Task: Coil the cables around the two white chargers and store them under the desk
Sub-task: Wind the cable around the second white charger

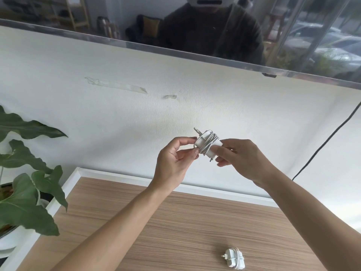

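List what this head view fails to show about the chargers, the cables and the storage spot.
- Under-desk storage: hidden by the desk top.
- Cable end on the held charger: covered by the left hand fingers, so tucked or loose is unclear.
- Held charger's far end: behind the right hand.
- Charger on the desk: too small to judge its coil.

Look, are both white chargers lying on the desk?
No, only one charger lies on the desk; both hands hold the other charger up.

No readable text, label, brand or number on any surface in view.
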